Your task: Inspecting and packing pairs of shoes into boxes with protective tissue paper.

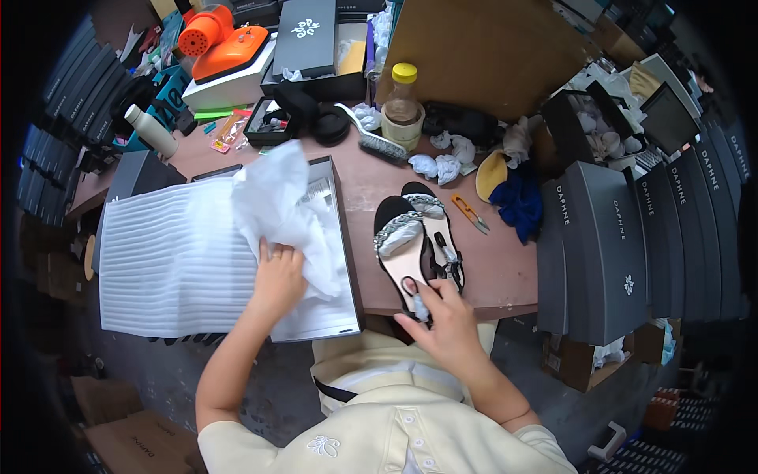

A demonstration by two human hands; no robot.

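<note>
My left hand [280, 278] pinches a crumpled sheet of white tissue paper [275, 189] over an open dark grey shoe box [347, 268]. A white ribbed foam sheet [162, 257] drapes across the box's left part and hangs over the table's front edge. To the right, my right hand [448, 324] grips the heel end of a black sandal [404, 268] with a pale insole and a sparkling strap. Its mate [433, 207] lies just beyond it, partly covered. Clear plastic wrapping covers the straps and buckles of both sandals.
Orange thread snips [469, 213] lie right of the sandals, near a blue cloth [519, 207]. Behind stand a yellow-lidded jar [403, 110], a brush [371, 141] and wadded paper [446, 168]. Upright grey shoe boxes [596, 245] line the right edge; a white bottle [151, 132] stands far left.
</note>
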